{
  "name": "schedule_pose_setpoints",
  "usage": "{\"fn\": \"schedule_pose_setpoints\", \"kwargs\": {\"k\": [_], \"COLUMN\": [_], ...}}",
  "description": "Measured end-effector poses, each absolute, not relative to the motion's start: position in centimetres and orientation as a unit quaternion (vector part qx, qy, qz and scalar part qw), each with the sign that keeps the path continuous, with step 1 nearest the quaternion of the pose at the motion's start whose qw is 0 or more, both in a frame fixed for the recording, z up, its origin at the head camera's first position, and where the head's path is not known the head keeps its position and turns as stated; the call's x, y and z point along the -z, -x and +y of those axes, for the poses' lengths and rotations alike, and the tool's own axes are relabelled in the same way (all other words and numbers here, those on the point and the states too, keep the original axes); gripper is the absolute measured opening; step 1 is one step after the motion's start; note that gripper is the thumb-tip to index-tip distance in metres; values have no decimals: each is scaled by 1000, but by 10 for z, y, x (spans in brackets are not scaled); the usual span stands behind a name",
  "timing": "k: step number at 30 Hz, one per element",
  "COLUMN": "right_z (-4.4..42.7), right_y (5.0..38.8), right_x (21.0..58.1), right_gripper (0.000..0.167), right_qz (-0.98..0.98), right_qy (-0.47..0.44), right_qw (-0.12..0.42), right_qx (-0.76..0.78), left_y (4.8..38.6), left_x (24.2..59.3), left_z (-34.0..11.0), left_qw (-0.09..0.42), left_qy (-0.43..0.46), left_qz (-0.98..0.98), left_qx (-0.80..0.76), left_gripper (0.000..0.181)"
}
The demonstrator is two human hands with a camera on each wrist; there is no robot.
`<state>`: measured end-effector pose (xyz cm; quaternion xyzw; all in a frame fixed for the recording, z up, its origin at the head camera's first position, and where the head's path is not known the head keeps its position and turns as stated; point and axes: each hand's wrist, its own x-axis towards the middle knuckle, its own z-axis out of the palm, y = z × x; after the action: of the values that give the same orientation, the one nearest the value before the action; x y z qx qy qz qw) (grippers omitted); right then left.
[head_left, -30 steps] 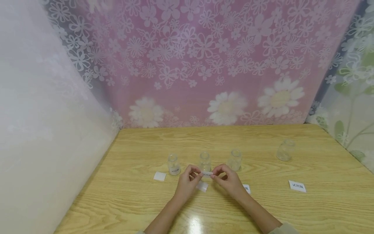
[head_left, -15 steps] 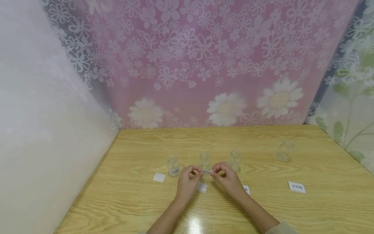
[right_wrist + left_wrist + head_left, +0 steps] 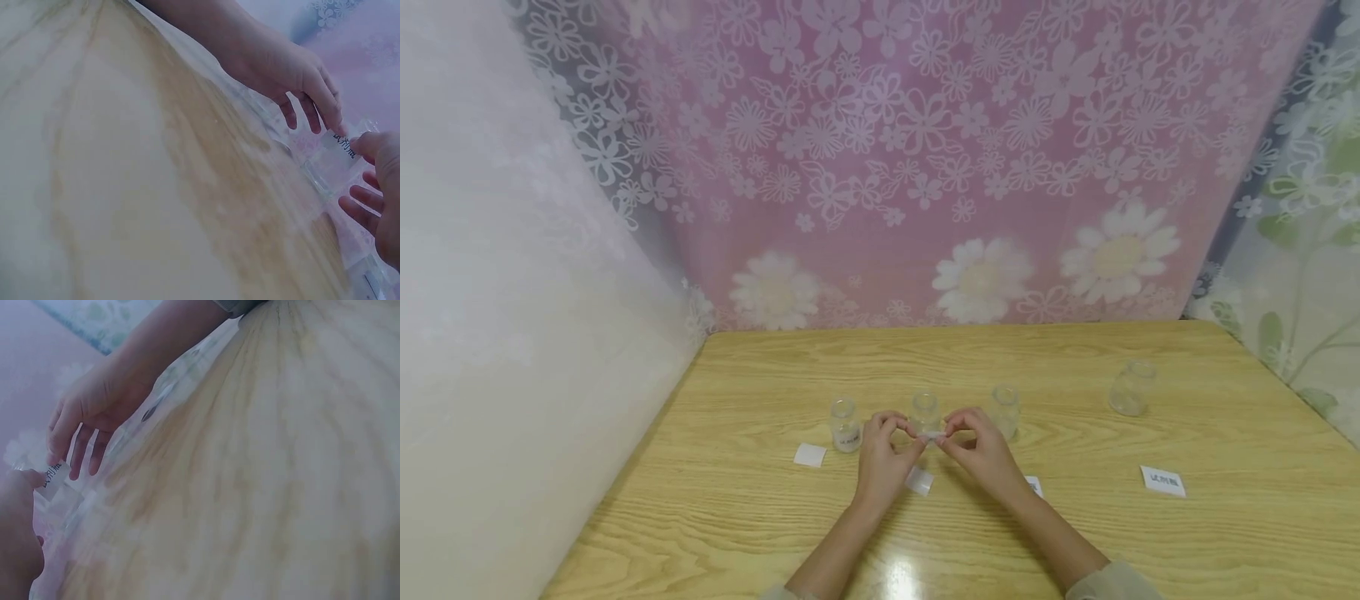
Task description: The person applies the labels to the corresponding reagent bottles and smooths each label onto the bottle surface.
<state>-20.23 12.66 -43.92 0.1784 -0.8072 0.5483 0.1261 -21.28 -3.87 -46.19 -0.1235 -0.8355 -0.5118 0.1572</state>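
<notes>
Both hands meet at the middle of the table in the head view. Between thumb and fingers, my left hand point(image 3: 883, 471) pinches the left end of a small white label point(image 3: 932, 436) printed with dark characters. The other end is pinched by my right hand point(image 3: 987, 458). Its print shows in the left wrist view, on the label point(image 3: 53, 474) stretched between the fingertips. Right behind it stands a clear glass jar point(image 3: 925, 407), its lower part hidden; whether label and glass touch, I cannot tell. A shiny pale slip point(image 3: 919, 480) lies below the hands.
A jar bearing a label point(image 3: 845, 427) stands left, beside a blank white slip point(image 3: 809, 454). Another clear jar point(image 3: 1006, 408) is behind the right hand, and one more jar point(image 3: 1131, 389) sits far right. Printed labels point(image 3: 1162, 481) lie at right, one partly covered by the right arm.
Both hands have moved slightly away from the body, toward the middle jar. The label they hold has tipped, so its print no longer reads clearly in the head view.
</notes>
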Motion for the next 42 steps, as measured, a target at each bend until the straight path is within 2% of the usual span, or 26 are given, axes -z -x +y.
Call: {"fn": "schedule_pose_setpoints", "kwargs": {"k": [6,16,26,42], "right_z": [129,118,124,122], "right_y": [218,204,224,227], "right_x": [459,429,462,471], "right_gripper": [16,14,13,14], "right_qz": [-803,-814,-820,-812], "right_qy": [-185,-167,-156,-162], "right_qw": [140,118,122,164], "right_qx": [-549,-544,-537,-536], "left_y": [218,221,221,225], "left_x": [465,470,470,474], "left_z": [-38,-40,-39,-37], "left_qw": [164,172,172,181], "left_qy": [131,145,143,137], "left_qz": [-841,-843,-843,-817], "left_qx": [499,488,490,530], "left_gripper": [15,16,15,15]}}
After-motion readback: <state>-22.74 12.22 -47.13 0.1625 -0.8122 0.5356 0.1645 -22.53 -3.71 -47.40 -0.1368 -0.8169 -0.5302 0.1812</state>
